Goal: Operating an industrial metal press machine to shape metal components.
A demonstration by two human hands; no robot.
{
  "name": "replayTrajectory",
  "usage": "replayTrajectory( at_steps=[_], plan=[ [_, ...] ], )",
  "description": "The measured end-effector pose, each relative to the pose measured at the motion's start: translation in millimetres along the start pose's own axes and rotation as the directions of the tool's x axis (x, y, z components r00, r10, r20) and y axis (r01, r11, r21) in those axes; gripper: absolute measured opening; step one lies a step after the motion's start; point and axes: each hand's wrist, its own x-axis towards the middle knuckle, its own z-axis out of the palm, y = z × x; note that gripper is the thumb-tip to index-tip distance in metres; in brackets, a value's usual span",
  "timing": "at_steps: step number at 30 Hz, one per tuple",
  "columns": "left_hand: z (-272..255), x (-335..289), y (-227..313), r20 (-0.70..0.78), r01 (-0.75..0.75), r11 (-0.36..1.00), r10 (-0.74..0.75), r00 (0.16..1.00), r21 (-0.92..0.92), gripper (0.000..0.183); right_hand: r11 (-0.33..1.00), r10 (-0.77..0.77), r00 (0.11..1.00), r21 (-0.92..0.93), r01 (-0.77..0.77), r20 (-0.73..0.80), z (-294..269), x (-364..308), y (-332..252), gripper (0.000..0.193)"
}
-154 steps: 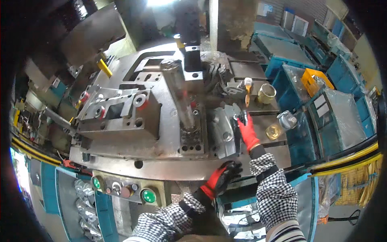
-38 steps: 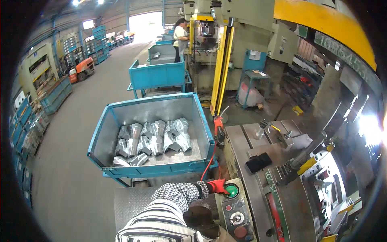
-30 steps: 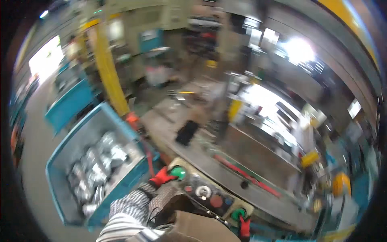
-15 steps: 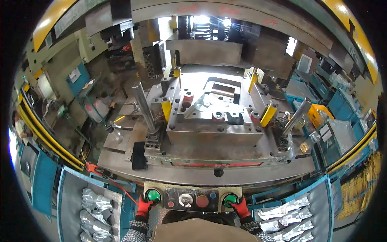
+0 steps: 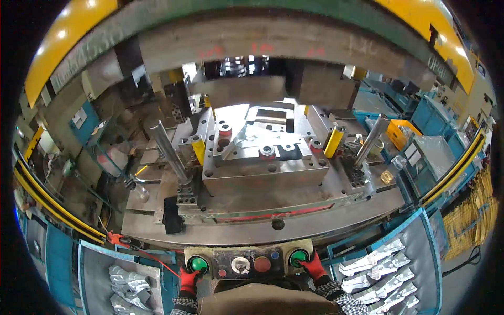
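My red-gloved left hand is closed at the left end of a control box, thumb on a green push button. At the box's right end, my right hand is closed the same way, thumb on the other green push button. The undersides of both hands are hidden. Beyond the box, a shiny sheet-metal part lies on the lower die. Above it hangs the upper press slide, with a gap between.
Steel guide posts and yellow posts rise around the die. Bins of formed metal parts stand left and right. A dark pad lies on the bed; a clear bottle stands to the right.
The upper press slide has come down closer to the die. My thumbs have moved further over the green buttons. My view has shifted a little.
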Motion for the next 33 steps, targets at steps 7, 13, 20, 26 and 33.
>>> replayTrajectory(
  at_steps=[7, 13, 20, 26, 33],
  plan=[
    [-1, 1, 0, 0.012, -0.029, 0.999, 0.028, 1.000, 0.019, 0.096, 0.987, 0.046, 0.999, 0.154, -0.042, -0.021, -2, -4, 6, 0.080],
    [5, -11, 10, 0.000, 0.046, 0.994, -0.046, 0.999, -0.103, 0.089, 0.991, 0.103, 0.995, 0.089, -0.101, -0.016, 4, -6, -15, 0.082],
    [15, -12, 22, 0.041, 0.076, 0.997, -0.077, 0.996, 0.009, 0.085, 0.992, 0.121, 0.992, -0.022, -0.122, -0.025, -18, -4, 16, 0.098],
    [-24, -4, 42, 0.221, 0.146, 0.977, -0.179, 0.959, 0.157, 0.082, 0.985, 0.150, 0.988, -0.084, -0.153, -0.038, -4, -7, 12, 0.104],
    [106, -1, 305, 0.395, -0.520, 0.848, 0.444, 0.804, 0.106, 0.036, 0.945, 0.098, 0.976, -0.290, -0.152, -0.192, -20, -14, 45, 0.107]
  ],
)
